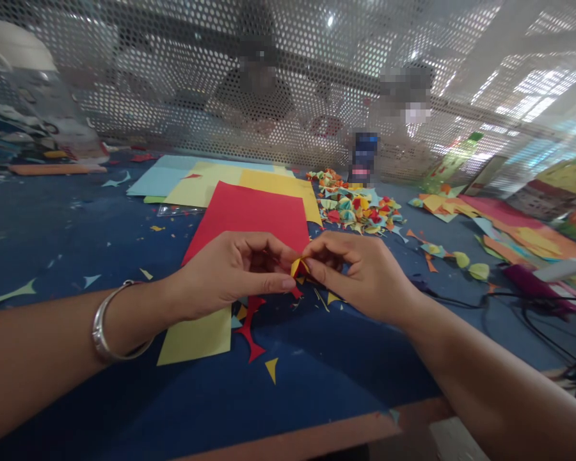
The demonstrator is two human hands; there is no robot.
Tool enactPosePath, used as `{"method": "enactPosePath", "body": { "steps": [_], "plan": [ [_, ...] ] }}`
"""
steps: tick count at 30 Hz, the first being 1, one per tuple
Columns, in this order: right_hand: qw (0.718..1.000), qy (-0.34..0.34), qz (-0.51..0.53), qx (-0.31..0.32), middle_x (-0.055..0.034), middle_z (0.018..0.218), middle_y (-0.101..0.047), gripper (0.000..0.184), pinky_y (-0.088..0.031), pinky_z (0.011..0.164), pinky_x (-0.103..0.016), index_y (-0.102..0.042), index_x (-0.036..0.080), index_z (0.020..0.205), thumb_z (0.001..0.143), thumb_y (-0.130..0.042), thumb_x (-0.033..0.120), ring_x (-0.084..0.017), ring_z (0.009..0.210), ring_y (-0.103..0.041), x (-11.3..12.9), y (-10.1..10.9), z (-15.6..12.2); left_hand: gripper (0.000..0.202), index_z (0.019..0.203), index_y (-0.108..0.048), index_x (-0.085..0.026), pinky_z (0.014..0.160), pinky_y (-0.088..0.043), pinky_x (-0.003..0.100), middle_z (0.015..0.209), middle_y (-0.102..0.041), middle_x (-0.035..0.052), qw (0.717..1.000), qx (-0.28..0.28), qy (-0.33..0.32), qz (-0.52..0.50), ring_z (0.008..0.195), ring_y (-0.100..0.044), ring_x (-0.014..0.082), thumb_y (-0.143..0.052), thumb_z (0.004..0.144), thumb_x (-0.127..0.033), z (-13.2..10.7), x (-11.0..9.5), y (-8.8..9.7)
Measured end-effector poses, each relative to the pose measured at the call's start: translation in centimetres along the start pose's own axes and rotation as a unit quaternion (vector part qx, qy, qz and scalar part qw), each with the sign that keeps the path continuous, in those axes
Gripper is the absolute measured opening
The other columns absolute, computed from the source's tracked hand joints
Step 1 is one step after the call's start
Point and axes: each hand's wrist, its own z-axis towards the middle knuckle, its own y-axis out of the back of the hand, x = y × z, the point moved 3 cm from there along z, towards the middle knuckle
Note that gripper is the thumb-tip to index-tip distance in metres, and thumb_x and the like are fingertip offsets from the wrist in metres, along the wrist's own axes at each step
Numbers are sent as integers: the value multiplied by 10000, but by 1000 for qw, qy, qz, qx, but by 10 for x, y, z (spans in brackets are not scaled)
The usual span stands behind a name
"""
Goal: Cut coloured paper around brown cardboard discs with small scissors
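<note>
The blue table (355,371) ends in a brown near edge (288,442); a mostly bare stretch lies between that and the hands. A red sheet (259,211) lies just beyond. The left hand (221,275) and right hand (365,272) curl inward, thumbs converging. Writing on the phone (365,153) is too blurred to read. Both hands' fingertips narrowly pinch a yellow-and-red paper piece (296,266) between them.

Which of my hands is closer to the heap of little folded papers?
Right. Your right hand is on the near side of the heap; your left hand is farther away, toward the near left.
</note>
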Motion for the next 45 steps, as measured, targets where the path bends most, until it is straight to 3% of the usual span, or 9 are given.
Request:
{"method": "enactPosePath", "body": {
  "steps": [5,10,20,32,39,42,45],
  "plan": [
    [1000,7,-7,3,14,731,-635,98,-402,573,-203,-674,176,871,922,-591,174,-86,610,-530,1,-1,0,233,898,-726,-171,670,-539,234,788,-725,10,1000,-11,1,2,722,-670,126,-852,703,-182,-1,-2,-1],
    [999,27,-31,-13,4,725,-627,116,-404,599,-220,-667,174,862,935,-581,203,-96,618,-529,1,-2,-2,283,962,-728,-197,746,-535,247,942,-725,25,1000,-30,-4,-7,843,-668,143,-862,720,-253,-1,-3,0],
    [995,46,-83,-24,17,673,-589,125,-367,587,-220,-636,167,785,891,-573,148,-93,599,-499,6,-11,-2,332,1038,-667,-190,873,-498,270,966,-675,3,994,-91,-20,-50,947,-633,130,-838,770,-290,-3,1,-4],
    [997,23,-75,-26,26,650,-557,122,-340,566,-220,-615,159,741,850,-576,118,-87,575,-474,5,-19,0,522,1214,-462,-189,835,-540,312,1007,-613,32,987,-79,-119,73,950,-646,166,-781,803,-220,-2,-2,-4],
    [1000,0,-16,-24,41,639,-517,159,-337,541,-215,-576,169,719,875,-565,137,-81,563,-441,5,-17,-1,551,1255,-442,-199,877,-548,340,1082,-578,49,971,-62,-195,126,981,-630,173,-766,810,-188,-3,-4,-1],
    [1000,-20,8,-21,42,636,-513,172,-338,534,-214,-571,174,714,885,-569,157,-83,566,-439,4,-16,-1,520,1261,-464,-210,865,-555,335,1133,-569,54,962,-57,-213,161,979,-632,168,-749,827,-181,-7,-8,0],
    [999,-35,20,-14,37,648,-531,165,-345,540,-215,-589,170,734,897,-567,175,-87,579,-454,2,-15,-1,343,1184,-564,-213,849,-549,314,1134,-586,51,942,-36,-246,227,1000,-623,165,-693,870,-159,-11,-14,-2]
  ]
}}
